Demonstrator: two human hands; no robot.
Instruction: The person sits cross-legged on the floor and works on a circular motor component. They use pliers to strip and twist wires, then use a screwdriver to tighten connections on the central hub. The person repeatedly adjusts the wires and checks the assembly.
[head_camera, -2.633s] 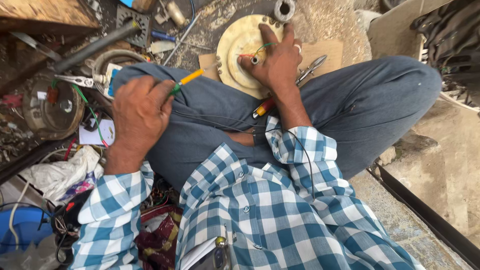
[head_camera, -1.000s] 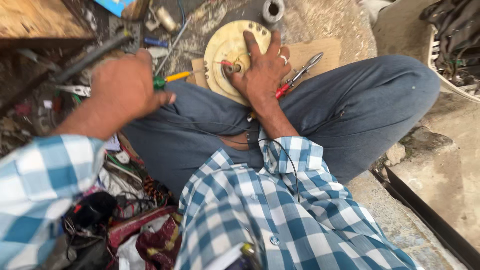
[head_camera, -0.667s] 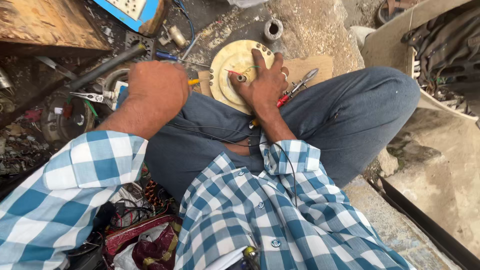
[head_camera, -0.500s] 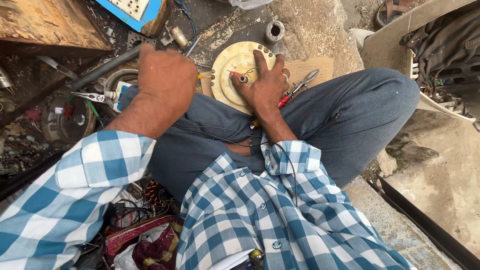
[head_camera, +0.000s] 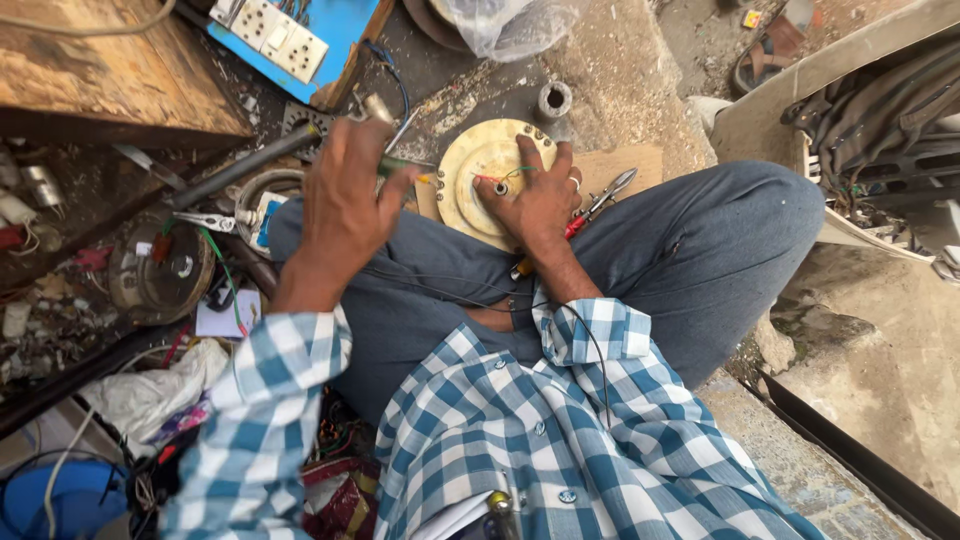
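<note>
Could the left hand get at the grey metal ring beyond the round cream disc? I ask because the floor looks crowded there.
Probably yes. The grey metal ring stands alone on bare ground just past the round cream disc, nothing covering it. The left hand hovers nearby but already grips a green-handled screwdriver.

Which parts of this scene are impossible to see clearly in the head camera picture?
- Screwdriver: handle hidden inside the left hand.
- Round cream plate: near part covered by the right hand.
- Pliers: handles behind the right hand.
- Blue switch board: cut by the top edge.

Left hand (head_camera: 345, 205) raised, fingers curled in a closed grip, right hand (head_camera: 535, 200) spread flat, fingers splayed
</note>
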